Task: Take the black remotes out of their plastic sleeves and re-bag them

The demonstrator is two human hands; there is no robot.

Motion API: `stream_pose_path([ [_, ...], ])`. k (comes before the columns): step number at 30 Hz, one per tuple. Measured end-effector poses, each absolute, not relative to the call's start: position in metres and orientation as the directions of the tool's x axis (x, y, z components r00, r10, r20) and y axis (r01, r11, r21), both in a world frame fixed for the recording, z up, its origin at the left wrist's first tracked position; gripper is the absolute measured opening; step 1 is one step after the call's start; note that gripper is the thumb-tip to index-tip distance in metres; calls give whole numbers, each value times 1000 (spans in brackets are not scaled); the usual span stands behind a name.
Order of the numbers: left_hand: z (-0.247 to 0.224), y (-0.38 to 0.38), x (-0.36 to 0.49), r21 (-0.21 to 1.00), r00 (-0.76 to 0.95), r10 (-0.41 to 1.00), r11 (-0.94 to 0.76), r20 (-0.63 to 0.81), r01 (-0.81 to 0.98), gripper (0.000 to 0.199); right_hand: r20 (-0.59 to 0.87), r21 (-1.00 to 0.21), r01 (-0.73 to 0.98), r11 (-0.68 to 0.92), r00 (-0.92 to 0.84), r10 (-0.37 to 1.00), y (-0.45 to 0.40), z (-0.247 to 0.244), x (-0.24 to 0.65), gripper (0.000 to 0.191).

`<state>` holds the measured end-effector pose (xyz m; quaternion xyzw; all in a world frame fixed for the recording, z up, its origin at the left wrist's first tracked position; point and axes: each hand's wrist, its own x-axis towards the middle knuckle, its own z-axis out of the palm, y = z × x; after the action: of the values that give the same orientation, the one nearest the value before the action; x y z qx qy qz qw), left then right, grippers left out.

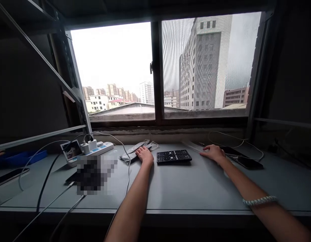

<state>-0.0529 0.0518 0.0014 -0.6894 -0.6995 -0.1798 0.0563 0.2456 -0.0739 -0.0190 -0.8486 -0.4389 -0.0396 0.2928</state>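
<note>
Two black remote controls [174, 157] lie side by side on the grey table [180, 188], between my hands. My left hand [144, 155] rests on dark items in clear plastic wrapping [130, 154], left of the remotes; its fingers are bent over them, and whether they grip is unclear. To the right of the remotes, my right hand [213, 153] has its fingers closed on the edge of a clear plastic bag [192, 146]. A dark phone [243, 158] lies just beyond that hand.
A white power strip [102, 148] with plugs and cables stands at the back left, beside a small screen [71, 150]. Cables cross the left side. A blue tray [35, 157] sits far left. Metal shelf posts flank the window.
</note>
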Motion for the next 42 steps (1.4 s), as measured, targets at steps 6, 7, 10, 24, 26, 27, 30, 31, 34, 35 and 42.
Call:
stream_pose_path([
  [6,9,48,-57,237,-61,934,-26,353,971,35,477,-472,795,-382,594,648,-74,-16,240,48],
  [7,11,47,-57,244,-64,931,-28,358,969,34,508,-481,802,-354,584,633,-74,-14,238,49],
  [10,19,40,-51,258,-20,902,-102,431,961,38,598,-536,825,-178,520,610,-73,-8,230,45],
  [24,13,-7,-4,17,591,511,-765,624,644,58,510,-827,447,340,345,788,-58,-2,188,30],
  [26,11,-10,-2,46,592,517,-776,619,630,57,489,-844,427,323,370,789,-58,-2,189,30],
  [27,11,-10,-1,56,587,517,-778,623,626,56,485,-853,414,319,399,778,-58,-2,190,30],
  [30,11,-9,-2,87,553,522,-773,649,628,54,455,-881,372,291,500,737,-56,-2,194,30],
  [31,11,-9,-2,102,537,527,-769,658,631,54,443,-888,366,279,513,735,-55,-2,195,29],
  [34,12,-7,-4,148,491,548,-755,677,638,51,429,-890,370,266,487,761,-54,-3,196,28],
  [35,12,-7,-5,159,482,555,-751,678,641,50,427,-888,377,263,466,775,-56,-3,195,29],
  [42,13,-7,-7,205,453,608,-716,651,667,47,414,-876,401,268,341,844,-71,10,182,38],
])
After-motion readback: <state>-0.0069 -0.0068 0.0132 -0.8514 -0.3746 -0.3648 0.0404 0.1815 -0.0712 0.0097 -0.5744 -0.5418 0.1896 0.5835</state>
